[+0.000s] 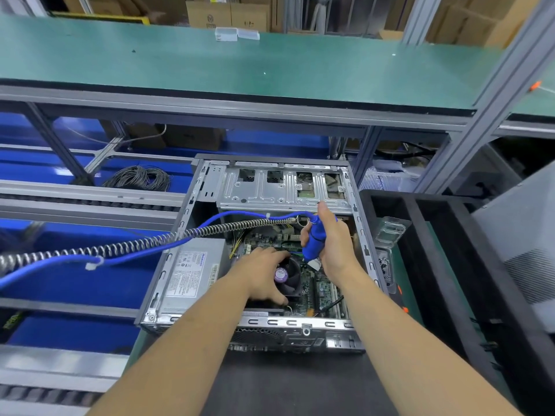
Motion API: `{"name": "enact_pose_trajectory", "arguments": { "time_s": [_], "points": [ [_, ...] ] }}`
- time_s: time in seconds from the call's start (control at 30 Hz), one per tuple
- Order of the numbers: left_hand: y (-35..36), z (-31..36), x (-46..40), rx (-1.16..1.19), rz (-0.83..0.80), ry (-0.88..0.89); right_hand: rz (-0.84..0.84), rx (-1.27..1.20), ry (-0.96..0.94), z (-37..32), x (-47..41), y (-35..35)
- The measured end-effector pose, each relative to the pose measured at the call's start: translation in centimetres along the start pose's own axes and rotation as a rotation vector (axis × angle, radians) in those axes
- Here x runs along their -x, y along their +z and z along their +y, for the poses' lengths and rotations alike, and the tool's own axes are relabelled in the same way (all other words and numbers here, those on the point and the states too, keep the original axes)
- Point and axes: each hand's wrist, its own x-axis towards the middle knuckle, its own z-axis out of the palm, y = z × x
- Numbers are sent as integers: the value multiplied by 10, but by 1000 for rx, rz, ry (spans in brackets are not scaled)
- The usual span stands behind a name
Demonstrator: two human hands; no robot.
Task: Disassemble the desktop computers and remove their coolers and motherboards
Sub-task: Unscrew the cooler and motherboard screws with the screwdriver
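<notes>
While the coiled spring line (126,249) and blue hose (144,253) are running in from the left edge toward the tool, a bundle of grey cable (139,177) is lying on the blue lower level behind them; desktop case (365,235) is sitting open on the dark bench mat (300,382), side panel off, silver power supply (192,274) filling its left bay and drive cage (282,187) spanning the far end; left hand (264,273) is lying on the cooler fan (289,276), fingers spread and bent over its far edge, thumb at the near edge, purple hub sticker showing beside it; motherboard (321,288) is sitting in the case floor under and right of the cooler; right hand (333,247) is gripping the blue powered screwdriver (313,241) upright, fingers wrapped round its body, tip pointing down just right of the fan; black foam tray (450,265) is sitting right of the case
</notes>
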Motion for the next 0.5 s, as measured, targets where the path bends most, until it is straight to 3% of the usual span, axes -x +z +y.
{"name": "enact_pose_trajectory", "arguments": {
  "time_s": [0.3, 0.5],
  "points": [
    [-1, 2, 0, -32, 4, 3, -122, 115, -9, -1, 4, 3],
    [-1, 2, 0, 10, 35, -6, -38, 104, -6, -4, 3, 1]
  ]
}}
